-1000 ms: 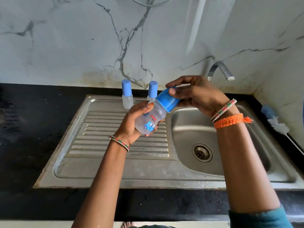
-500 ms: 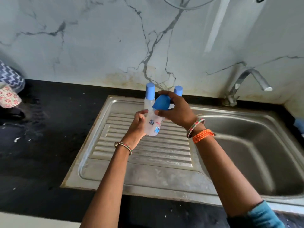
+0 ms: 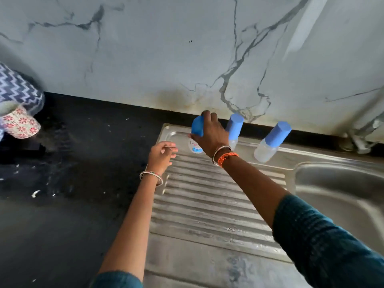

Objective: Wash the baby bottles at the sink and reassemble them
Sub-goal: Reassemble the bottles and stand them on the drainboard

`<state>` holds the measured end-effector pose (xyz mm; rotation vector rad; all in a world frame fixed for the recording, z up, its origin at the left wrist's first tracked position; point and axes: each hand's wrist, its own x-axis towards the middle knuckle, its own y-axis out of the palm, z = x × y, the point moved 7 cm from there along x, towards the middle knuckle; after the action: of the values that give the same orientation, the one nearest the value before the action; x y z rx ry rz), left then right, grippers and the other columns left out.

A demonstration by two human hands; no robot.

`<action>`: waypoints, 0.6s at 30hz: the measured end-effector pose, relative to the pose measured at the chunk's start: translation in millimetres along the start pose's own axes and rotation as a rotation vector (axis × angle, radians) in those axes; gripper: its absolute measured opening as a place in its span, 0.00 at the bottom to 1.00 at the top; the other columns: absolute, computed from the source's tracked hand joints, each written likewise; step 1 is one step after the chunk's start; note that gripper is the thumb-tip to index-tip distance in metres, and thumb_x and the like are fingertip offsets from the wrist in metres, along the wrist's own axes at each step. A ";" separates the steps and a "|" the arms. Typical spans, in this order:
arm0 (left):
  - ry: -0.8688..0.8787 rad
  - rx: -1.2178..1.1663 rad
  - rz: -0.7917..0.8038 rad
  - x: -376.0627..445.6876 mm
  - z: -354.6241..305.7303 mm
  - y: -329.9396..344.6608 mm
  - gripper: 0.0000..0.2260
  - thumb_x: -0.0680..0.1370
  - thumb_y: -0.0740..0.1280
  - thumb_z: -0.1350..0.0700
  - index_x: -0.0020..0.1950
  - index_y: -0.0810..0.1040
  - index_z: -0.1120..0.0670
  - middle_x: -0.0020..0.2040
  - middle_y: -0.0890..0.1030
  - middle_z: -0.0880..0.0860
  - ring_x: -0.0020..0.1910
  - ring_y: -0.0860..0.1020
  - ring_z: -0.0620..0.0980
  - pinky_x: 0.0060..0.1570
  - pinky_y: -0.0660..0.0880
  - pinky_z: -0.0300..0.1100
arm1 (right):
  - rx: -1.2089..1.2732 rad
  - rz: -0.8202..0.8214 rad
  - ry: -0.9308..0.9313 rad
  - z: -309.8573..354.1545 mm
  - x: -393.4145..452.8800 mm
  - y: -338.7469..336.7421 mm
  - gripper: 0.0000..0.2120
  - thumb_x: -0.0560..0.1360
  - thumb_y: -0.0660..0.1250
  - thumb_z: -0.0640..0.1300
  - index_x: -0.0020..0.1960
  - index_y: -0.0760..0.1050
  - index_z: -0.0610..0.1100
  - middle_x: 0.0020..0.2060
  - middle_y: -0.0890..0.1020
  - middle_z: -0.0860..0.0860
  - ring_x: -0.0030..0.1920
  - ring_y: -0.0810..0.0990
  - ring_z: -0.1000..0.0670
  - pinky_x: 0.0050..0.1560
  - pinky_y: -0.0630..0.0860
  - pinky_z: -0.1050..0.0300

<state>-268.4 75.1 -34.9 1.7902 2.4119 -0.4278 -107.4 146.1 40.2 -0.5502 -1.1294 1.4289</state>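
Note:
My right hand grips a clear baby bottle by its blue cap at the back left corner of the steel drainboard. Whether the bottle's base touches the steel is hidden by my hand. My left hand hovers just left of it, fingers loosely curled, holding nothing. Two more capped bottles stand along the back edge: one right behind my right wrist, the other further right.
The sink basin lies at the right, with the tap base behind it. Black countertop spreads to the left. Patterned containers sit at the far left by the marble wall.
My right hand has carried the bottle left and back to the drainboard's rear corner. My left hand has let go of it. The view has swung to the left.

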 end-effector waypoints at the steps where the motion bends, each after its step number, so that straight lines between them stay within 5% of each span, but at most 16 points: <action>1: -0.003 0.001 -0.009 7.3 1.1 -0.5 0.10 0.79 0.59 0.62 0.46 0.77 0.50 0.45 0.83 0.50 0.44 0.81 0.48 0.38 0.75 0.40 | -0.004 -0.006 0.008 0.4 5.3 7.8 0.33 0.68 0.74 0.55 0.63 0.64 0.43 0.55 0.72 0.45 0.51 0.77 0.42 0.37 0.74 0.51; 11: -0.001 0.033 -0.024 28.2 -0.2 12.1 0.09 0.79 0.58 0.61 0.48 0.77 0.52 0.43 0.83 0.50 0.36 0.78 0.46 0.35 0.74 0.38 | 0.014 -0.035 -0.019 8.3 18.6 29.9 0.32 0.69 0.73 0.54 0.65 0.63 0.42 0.56 0.71 0.45 0.52 0.76 0.44 0.37 0.76 0.53; 18: -0.003 0.040 -0.082 1.7 -10.6 19.5 0.08 0.79 0.58 0.61 0.50 0.77 0.55 0.47 0.82 0.52 0.40 0.78 0.48 0.38 0.75 0.42 | -0.079 0.045 0.052 10.3 8.0 23.0 0.44 0.70 0.69 0.62 0.75 0.52 0.42 0.60 0.70 0.43 0.53 0.77 0.43 0.40 0.74 0.52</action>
<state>-249.6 84.9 -28.3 1.7088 2.4987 -0.4900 -129.0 153.5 26.8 -0.6693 -1.1420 1.4053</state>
